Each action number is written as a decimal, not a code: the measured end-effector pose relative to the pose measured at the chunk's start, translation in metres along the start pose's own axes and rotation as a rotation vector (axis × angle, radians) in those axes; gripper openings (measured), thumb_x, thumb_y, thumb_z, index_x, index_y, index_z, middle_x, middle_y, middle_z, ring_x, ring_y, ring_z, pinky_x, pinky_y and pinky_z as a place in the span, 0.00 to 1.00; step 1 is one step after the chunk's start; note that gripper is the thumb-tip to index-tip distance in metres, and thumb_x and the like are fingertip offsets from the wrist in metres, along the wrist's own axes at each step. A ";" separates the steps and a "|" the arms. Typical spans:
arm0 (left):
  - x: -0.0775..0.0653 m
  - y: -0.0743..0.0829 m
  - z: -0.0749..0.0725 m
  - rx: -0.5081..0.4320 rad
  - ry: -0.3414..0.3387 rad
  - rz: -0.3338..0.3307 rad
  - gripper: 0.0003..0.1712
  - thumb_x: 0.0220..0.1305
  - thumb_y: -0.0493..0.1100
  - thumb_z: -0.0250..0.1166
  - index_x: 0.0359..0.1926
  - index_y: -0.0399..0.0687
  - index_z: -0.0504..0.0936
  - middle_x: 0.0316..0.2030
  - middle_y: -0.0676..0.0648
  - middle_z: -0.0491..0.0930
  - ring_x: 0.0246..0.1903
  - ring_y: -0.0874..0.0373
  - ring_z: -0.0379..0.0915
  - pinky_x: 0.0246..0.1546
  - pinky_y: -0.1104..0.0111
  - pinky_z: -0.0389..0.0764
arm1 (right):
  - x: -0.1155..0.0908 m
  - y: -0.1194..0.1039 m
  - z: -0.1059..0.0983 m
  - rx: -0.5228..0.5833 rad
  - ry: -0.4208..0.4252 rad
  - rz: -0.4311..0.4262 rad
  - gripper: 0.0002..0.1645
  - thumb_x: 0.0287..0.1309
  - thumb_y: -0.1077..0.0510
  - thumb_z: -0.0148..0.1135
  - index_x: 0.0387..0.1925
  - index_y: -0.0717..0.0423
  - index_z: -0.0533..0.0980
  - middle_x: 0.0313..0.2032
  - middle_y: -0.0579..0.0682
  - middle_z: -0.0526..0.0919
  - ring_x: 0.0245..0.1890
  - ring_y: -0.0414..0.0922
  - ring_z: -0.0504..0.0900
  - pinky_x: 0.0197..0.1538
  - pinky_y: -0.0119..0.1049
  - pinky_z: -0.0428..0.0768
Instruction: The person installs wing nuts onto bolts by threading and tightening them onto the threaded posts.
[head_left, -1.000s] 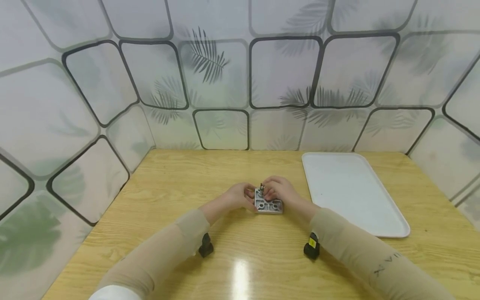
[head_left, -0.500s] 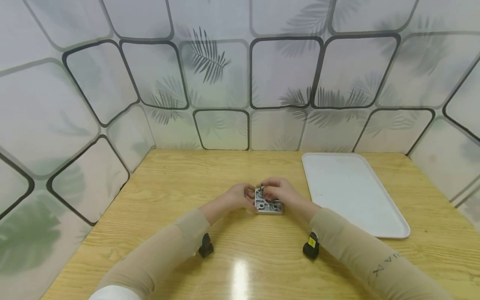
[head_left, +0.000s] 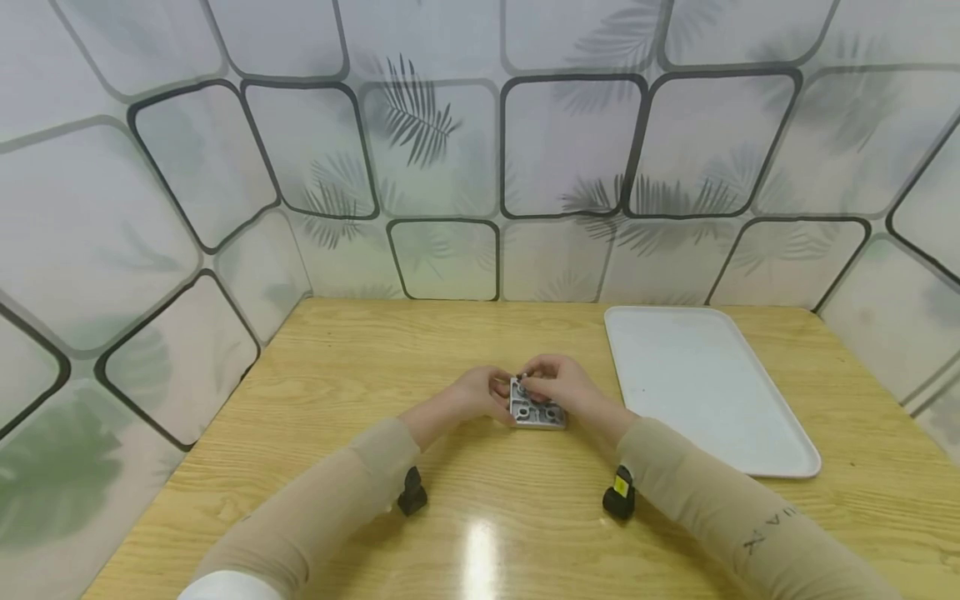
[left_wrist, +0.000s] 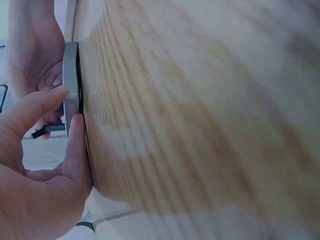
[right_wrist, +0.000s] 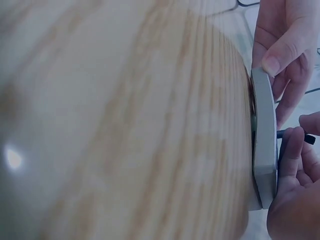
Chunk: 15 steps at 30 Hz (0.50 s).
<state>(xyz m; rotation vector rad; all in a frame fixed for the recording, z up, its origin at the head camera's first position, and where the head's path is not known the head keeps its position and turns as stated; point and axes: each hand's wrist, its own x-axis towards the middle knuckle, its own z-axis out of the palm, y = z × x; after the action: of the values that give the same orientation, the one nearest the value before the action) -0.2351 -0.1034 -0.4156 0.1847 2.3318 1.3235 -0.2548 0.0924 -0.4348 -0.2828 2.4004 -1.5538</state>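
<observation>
A grey metal plate (head_left: 537,416) with recesses and round holes lies at the middle of the table in the head view. My left hand (head_left: 477,392) grips its left edge; the left wrist view has the thumb (left_wrist: 56,96) and a finger on the plate's rim. A dark threaded bolt (left_wrist: 48,129) stands out of the plate's upper face near its far left corner. Around that bolt (right_wrist: 309,138) my right hand (head_left: 561,382) pinches with thumb and fingertips, low over the plate. The bolt's lower end is hidden.
A white rectangular tray (head_left: 705,392) lies on the wooden table (head_left: 360,358) to the right, beyond the right forearm. Patterned walls (head_left: 570,150) border the table at the back and sides. Black cameras (head_left: 411,492) hang under both wrists.
My right hand's fingers have shifted slightly to the left around the bolt and now cover more of it. The left hand and the plate have stayed in place.
</observation>
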 end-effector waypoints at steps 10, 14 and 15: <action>-0.001 0.001 0.000 -0.008 -0.002 -0.004 0.46 0.54 0.29 0.79 0.73 0.34 0.70 0.56 0.38 0.82 0.50 0.52 0.82 0.54 0.66 0.84 | 0.001 -0.002 0.008 -0.095 0.107 0.006 0.10 0.66 0.58 0.71 0.42 0.61 0.80 0.32 0.49 0.83 0.28 0.37 0.81 0.34 0.26 0.81; -0.001 0.001 0.000 -0.001 -0.001 0.002 0.46 0.54 0.29 0.79 0.73 0.33 0.70 0.55 0.38 0.83 0.50 0.52 0.83 0.53 0.67 0.85 | -0.002 -0.004 0.006 -0.082 0.077 -0.008 0.14 0.66 0.58 0.71 0.47 0.63 0.79 0.34 0.50 0.83 0.29 0.37 0.81 0.36 0.27 0.82; 0.000 0.000 0.000 -0.001 -0.001 0.002 0.46 0.54 0.29 0.79 0.73 0.33 0.70 0.55 0.38 0.83 0.50 0.52 0.83 0.54 0.67 0.85 | -0.003 -0.004 0.005 -0.066 0.058 -0.015 0.16 0.66 0.58 0.71 0.49 0.64 0.79 0.35 0.50 0.83 0.30 0.37 0.82 0.37 0.27 0.83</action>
<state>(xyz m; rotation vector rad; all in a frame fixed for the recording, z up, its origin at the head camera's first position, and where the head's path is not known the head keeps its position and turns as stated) -0.2348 -0.1030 -0.4152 0.1879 2.3303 1.3252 -0.2501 0.0877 -0.4324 -0.2725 2.5031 -1.5113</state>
